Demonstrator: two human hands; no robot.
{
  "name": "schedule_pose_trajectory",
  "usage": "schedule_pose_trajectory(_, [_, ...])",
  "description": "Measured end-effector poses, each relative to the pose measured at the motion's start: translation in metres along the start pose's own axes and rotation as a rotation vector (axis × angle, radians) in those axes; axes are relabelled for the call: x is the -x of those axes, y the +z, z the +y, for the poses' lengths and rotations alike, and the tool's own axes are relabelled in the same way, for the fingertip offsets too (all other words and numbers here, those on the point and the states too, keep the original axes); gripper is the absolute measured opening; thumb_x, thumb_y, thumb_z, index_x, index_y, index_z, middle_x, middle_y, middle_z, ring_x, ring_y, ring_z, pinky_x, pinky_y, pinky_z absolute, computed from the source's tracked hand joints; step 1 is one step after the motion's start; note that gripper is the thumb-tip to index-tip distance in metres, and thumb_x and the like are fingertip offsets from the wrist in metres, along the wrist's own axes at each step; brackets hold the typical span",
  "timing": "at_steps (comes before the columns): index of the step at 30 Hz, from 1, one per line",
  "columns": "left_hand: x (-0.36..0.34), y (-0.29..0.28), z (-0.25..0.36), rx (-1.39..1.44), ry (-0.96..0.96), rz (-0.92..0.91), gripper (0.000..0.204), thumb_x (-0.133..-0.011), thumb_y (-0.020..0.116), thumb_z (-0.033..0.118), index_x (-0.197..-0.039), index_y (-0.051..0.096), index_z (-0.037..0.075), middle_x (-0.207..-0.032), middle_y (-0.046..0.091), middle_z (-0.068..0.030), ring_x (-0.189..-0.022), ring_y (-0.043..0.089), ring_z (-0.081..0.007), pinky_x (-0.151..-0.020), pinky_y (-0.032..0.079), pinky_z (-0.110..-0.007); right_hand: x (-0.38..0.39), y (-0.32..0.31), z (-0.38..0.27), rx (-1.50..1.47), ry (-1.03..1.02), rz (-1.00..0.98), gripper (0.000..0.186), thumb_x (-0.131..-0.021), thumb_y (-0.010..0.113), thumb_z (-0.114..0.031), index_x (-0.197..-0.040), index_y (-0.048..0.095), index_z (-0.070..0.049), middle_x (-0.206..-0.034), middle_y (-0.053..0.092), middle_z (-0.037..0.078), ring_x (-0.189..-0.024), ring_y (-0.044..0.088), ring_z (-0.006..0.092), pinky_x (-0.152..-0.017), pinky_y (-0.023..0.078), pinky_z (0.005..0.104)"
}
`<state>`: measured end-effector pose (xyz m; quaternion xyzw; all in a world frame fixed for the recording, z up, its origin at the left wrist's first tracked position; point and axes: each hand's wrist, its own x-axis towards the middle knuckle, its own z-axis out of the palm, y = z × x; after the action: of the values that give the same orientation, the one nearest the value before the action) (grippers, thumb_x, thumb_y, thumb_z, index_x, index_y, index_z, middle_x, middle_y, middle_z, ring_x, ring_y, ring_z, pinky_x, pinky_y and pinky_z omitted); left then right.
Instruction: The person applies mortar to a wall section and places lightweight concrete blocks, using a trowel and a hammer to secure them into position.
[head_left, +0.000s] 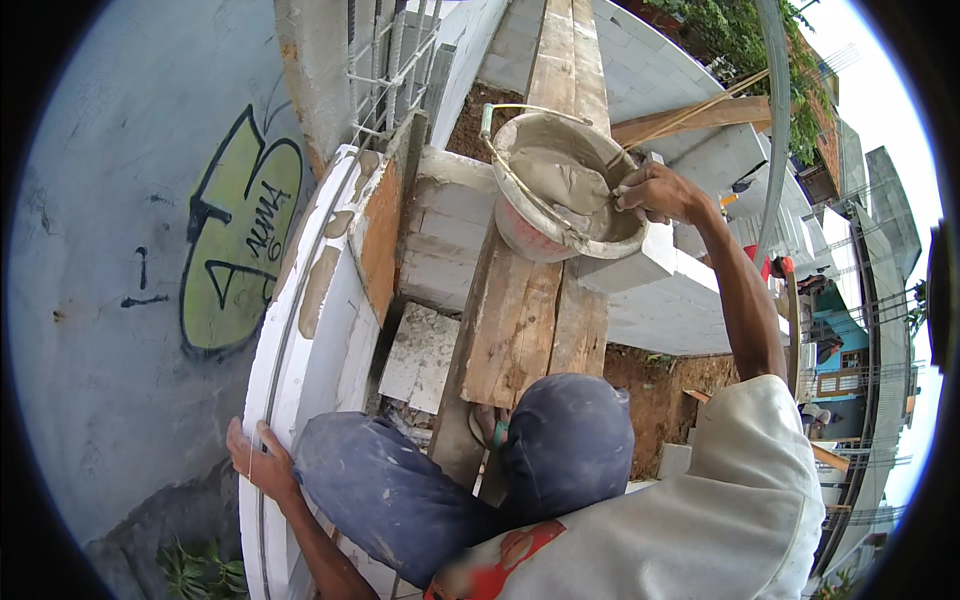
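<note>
A mortar-smeared bucket [535,235] with a raised wire handle stands on the wooden planks [515,320] in front of me. Wet grey mortar [545,170] covers its inside. My right hand [655,193] is at the bucket's right rim, fingers curled and closed. What they grip is hidden; a mortar-coated shape lies in the mortar just left of the fingers. At lower left, my left hand [262,462] rests on the white block wall [340,325], fingers stretched and thumb apart. A thin metal bar [300,282] runs along the wall's top, between patches of mortar [318,290].
A grey painted wall [120,200] rises on the left. Steel rebar [395,70] stands at the far end of the block wall. My knees [565,435] are bent above the planks. Bare soil [650,400] lies lower right of them. White blocks [640,265] stand beside the bucket.
</note>
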<state>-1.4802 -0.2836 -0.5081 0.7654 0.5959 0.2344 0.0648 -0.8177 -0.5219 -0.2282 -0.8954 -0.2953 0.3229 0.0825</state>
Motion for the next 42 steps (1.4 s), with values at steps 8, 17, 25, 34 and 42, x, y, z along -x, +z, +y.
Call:
schedule_pose_trajectory(8, [0.004,-0.019,-0.012,-0.065,-0.008,-0.001,0.049,-0.106,0.063,0.028,-0.146,0.057,0.0,-0.145,0.061,-0.021,-0.133,0.058,-0.0407,-0.112,0.042,-0.052,0.041,0.029,-0.039,-0.418,-0.13,0.021,0.017,-0.091,0.069,-0.016,-0.084,0.067,-0.001,-0.065,0.059,0.002,-0.047,0.049,0.01,-0.044,0.036,0.0279])
schedule_pose_trajectory(17, [0.004,-0.027,-0.013,0.006,-0.064,-0.033,0.05,-0.104,0.066,0.027,-0.143,0.057,-0.003,-0.144,0.061,-0.0236,-0.131,0.057,-0.0431,-0.113,0.041,-0.051,0.009,0.088,-0.174,-0.733,-0.154,-0.26,0.02,-0.1,0.056,-0.013,-0.104,0.065,0.004,-0.085,0.067,0.01,-0.061,0.061,0.0132,-0.049,0.051,0.0296])
schedule_pose_trajectory(25, [0.01,-0.038,-0.022,0.036,-0.082,-0.004,0.052,-0.102,0.069,0.026,-0.144,0.057,-0.002,-0.143,0.061,-0.0239,-0.131,0.056,-0.0435,-0.115,0.04,-0.051,-0.084,0.171,-0.293,-0.252,-0.347,-0.182,0.027,-0.095,0.059,-0.015,-0.091,0.071,0.009,-0.085,0.073,0.019,-0.067,0.072,0.0292,-0.058,0.062,0.0376])
schedule_pose_trajectory(34, [0.004,-0.044,-0.022,0.043,-0.087,-0.018,0.053,-0.101,0.069,0.026,-0.144,0.057,-0.002,-0.144,0.06,-0.0227,-0.133,0.055,-0.043,-0.115,0.039,-0.051,-0.07,0.19,-0.319,0.783,-0.579,0.233,0.022,-0.093,0.064,-0.013,-0.101,0.082,-0.004,-0.101,0.08,0.02,-0.095,0.08,0.0376,-0.079,0.064,0.0451])
schedule_pose_trajectory(42, [0.013,-0.04,-0.023,0.032,-0.112,-0.015,0.053,-0.103,0.067,0.029,-0.146,0.056,-0.001,-0.145,0.06,-0.0234,-0.133,0.055,-0.0434,-0.116,0.039,-0.052,-0.062,0.218,-0.279,0.939,-0.759,0.297,0.026,-0.094,0.057,-0.008,-0.105,0.075,0.007,-0.111,0.07,0.03,-0.09,0.076,0.0441,-0.078,0.064,0.0507])
